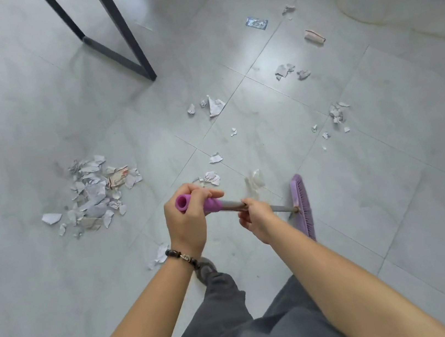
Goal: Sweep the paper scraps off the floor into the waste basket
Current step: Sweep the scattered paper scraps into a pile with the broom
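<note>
Closest to me are the grey trousers (239, 324) and two bare forearms reaching forward. Far left, a heap of paper scraps (92, 193) lies gathered on the floor (5, 114), so I judge the sweeping partly done. One stray scrap (159, 255) sits just beside the left wrist. The left hand (185, 217) is wrapped round the purple grip (212, 205) at the top of the broom. The right hand (258, 220) curls round the grey shaft (279, 207) lower down. The broom head (302, 205) rests on the tiles to the right, well apart from the heap. Beyond it, loose scraps (337, 115) lie scattered toward the wall, with a blue wrapper (256, 23) farther off. I see no waste basket, so gathering the rest and binning everything remain.
</note>
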